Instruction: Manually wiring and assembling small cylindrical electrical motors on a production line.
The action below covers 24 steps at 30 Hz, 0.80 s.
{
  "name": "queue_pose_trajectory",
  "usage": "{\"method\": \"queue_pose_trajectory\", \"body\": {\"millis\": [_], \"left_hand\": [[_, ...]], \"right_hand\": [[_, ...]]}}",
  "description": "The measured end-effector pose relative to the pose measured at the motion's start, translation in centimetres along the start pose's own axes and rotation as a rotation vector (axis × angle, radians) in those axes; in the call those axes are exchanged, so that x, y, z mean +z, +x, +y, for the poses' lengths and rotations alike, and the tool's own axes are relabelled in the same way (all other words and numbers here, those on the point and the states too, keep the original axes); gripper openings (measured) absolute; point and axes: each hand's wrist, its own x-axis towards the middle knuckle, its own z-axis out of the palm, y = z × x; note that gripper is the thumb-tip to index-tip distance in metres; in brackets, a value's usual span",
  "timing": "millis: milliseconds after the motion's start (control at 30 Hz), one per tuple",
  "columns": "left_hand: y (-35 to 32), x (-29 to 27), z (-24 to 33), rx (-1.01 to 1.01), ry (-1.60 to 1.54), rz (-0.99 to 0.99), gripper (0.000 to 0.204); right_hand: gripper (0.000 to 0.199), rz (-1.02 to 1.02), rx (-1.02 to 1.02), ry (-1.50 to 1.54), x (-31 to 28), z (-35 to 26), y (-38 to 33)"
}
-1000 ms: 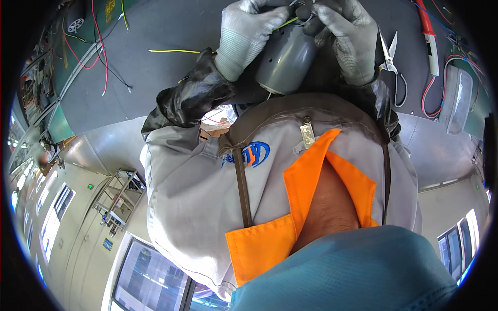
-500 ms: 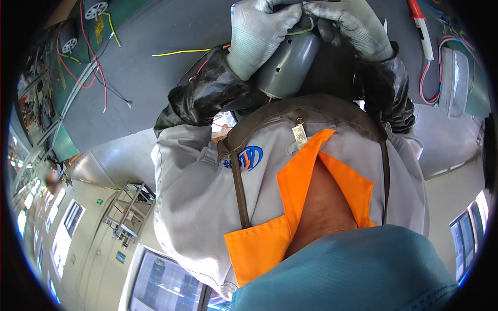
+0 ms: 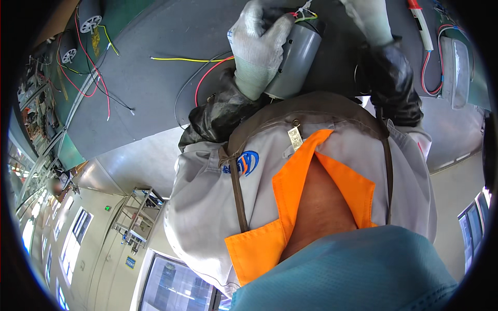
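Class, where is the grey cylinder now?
In the head view, the grey cylinder sits at upper centre, right of the gloved left hand and just above the brown apron.

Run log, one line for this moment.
left hand: on grey cylinder | right hand: cylinder's right, partly out of frame | yellow wire: left of left hand

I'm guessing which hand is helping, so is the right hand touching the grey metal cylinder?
Apart. The head view shows bare dark tabletop between the gloved right hand and the grey metal cylinder.
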Motion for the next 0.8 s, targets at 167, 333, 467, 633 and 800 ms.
{"method": "queue_pose_trajectory", "body": {"millis": [167,333,467,633,800], "left_hand": [[0.1,-0.3,0.8,0.382,0.624,-0.117,0.015],[1.5,-0.7,-0.7,0.468,0.674,-0.238,0.017],[3.4,-0.6,-0.6,0.774,0.926,-0.461,0.019],[4.7,-2.0,0.8,1.041,1.116,-0.69,0.016],[3.2,-0.5,0.6,1.05,1.08,-0.77,0.04]], "right_hand": [[0.019,-0.03,-0.084,-0.206,2.5,1.9,2.7],[0.023,-0.239,0.086,0.993,1.5,0.0,1.1],[0.016,-0.442,0.185,1.118,-0.9,-2.2,-2.8],[0.017,-0.443,0.27,0.97,-2.2,-1.9,-4.7],[0.017,-0.459,0.143,1.192,3.1,-4.3,0.4]]}}
